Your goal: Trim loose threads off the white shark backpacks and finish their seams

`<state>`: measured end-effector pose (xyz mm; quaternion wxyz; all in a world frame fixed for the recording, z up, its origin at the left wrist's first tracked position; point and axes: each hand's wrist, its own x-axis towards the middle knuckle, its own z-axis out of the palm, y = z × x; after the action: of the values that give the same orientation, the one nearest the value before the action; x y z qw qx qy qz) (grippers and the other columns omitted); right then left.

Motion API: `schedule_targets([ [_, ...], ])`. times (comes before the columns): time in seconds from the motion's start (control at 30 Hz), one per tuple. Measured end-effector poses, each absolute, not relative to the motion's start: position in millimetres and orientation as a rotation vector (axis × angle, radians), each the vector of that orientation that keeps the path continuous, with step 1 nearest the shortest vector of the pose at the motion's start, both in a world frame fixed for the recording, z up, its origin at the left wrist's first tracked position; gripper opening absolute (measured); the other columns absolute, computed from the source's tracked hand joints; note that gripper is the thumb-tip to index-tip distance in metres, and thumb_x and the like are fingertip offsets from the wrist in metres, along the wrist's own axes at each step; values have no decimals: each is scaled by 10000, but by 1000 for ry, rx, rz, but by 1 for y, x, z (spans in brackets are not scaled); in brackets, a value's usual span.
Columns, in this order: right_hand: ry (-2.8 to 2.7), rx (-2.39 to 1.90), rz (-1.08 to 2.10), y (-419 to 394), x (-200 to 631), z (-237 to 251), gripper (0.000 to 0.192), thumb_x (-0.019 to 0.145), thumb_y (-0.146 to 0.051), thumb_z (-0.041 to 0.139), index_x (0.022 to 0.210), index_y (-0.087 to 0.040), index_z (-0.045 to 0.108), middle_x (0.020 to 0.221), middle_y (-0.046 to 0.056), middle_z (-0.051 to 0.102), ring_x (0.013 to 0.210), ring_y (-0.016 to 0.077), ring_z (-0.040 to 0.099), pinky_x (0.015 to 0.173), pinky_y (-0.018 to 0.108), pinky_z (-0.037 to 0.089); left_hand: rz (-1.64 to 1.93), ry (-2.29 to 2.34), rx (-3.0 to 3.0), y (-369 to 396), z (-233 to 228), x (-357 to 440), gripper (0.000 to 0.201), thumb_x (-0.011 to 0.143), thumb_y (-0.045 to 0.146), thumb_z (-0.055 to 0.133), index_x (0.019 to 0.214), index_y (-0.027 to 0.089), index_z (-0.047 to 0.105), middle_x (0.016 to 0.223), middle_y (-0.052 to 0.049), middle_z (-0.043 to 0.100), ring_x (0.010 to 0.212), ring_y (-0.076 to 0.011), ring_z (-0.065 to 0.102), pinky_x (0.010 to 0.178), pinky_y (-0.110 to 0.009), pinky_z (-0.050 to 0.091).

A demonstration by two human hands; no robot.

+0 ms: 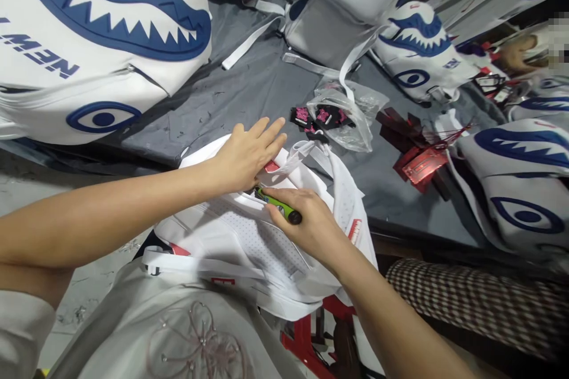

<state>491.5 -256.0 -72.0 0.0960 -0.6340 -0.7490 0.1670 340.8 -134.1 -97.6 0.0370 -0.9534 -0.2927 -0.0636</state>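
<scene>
A white backpack (267,243) lies across my lap against the table edge, its dotted mesh back and straps facing up. My left hand (246,157) rests on its upper part with fingers stretched out and slightly spread, holding nothing. In my right hand (306,216) is a short green tube-shaped tool (278,204) with a round black end, possibly a lighter. Its dark far tip touches or nearly touches the backpack close to my left palm; the exact contact is hidden. A white webbing strap (306,151) and a red label (271,166) lie just beyond my left fingers.
A large white backpack with a blue shark mouth (102,112) stands at left on the dark-covered table (249,89). Ahead lie a clear plastic bag (358,124) with black-and-pink pieces and red tags (422,166). More shark backpacks (524,189) stand right, above a checked fabric roll (471,302).
</scene>
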Motion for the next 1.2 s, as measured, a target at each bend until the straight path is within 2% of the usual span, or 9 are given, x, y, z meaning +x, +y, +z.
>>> schedule_targets([
  [0.13,-2190,-1977,416,-264,491,-70,280,903,-269,612,1132,-205,760,889,52,792,793,266,735,805,410,546,-17,-793,-3003,-133,-84,329,1130,735,432,769,1608,215,86,1687,-159,-7,1525,-418,107,1079,-540,387],
  [0.23,-2099,-1936,465,-271,490,-74,283,897,-273,601,1129,-225,757,960,44,793,843,252,739,845,401,541,182,-889,-3026,-140,-69,312,1322,662,460,837,1601,279,-76,1672,-147,-163,1527,-463,-6,1088,-619,367],
  [0.37,-1903,-1769,601,-272,474,-89,292,903,-296,577,1125,-224,753,1056,51,781,910,237,732,872,383,515,268,-1202,-2950,-151,-64,300,1368,666,377,850,1572,337,-174,1659,-119,-229,1488,-476,141,966,-572,517],
  [0.63,-1849,-1639,551,-276,449,-101,246,886,-285,573,1001,-244,786,902,29,793,751,217,691,813,389,448,299,-1360,-2913,-149,-72,311,1431,584,394,911,1586,341,-110,1679,-142,-97,1377,-450,325,917,-515,560],
  [0.83,-1860,-1605,631,-266,461,-95,281,880,-327,570,1018,-227,794,873,39,790,757,215,684,771,351,482,253,-1221,-3089,-140,-71,301,1215,704,187,784,1607,268,-25,1638,-231,124,1363,-462,395,980,-521,499],
  [0.97,-1835,-1601,652,-261,471,-95,306,887,-357,571,1065,-220,778,860,33,783,724,211,656,755,353,485,-65,-1296,-3333,-134,-79,281,1231,711,154,764,1598,284,-79,1666,-203,-94,1487,-418,266,1104,-511,408],
  [1.03,-1821,-1584,646,-263,474,-98,297,896,-356,569,1079,-229,765,860,22,779,749,213,649,788,364,480,-221,-1424,-3424,-133,-84,273,1218,731,146,740,1594,255,-113,1666,-203,-106,1546,-359,133,1156,-471,361],
  [1.1,-1800,-1579,649,-265,476,-102,273,900,-347,571,1070,-234,752,896,19,777,802,222,652,816,373,474,-251,-1505,-3461,-134,-86,269,1177,755,143,712,1597,225,-106,1666,-214,-16,1561,-330,60,1182,-461,325],
  [1.2,-1774,-1602,630,-267,474,-105,249,897,-333,585,1070,-237,737,941,22,771,850,234,648,833,384,466,-161,-1593,-3419,-135,-86,272,1143,775,127,681,1597,250,-104,1595,-234,207,1480,-359,312,1112,-486,399],
])
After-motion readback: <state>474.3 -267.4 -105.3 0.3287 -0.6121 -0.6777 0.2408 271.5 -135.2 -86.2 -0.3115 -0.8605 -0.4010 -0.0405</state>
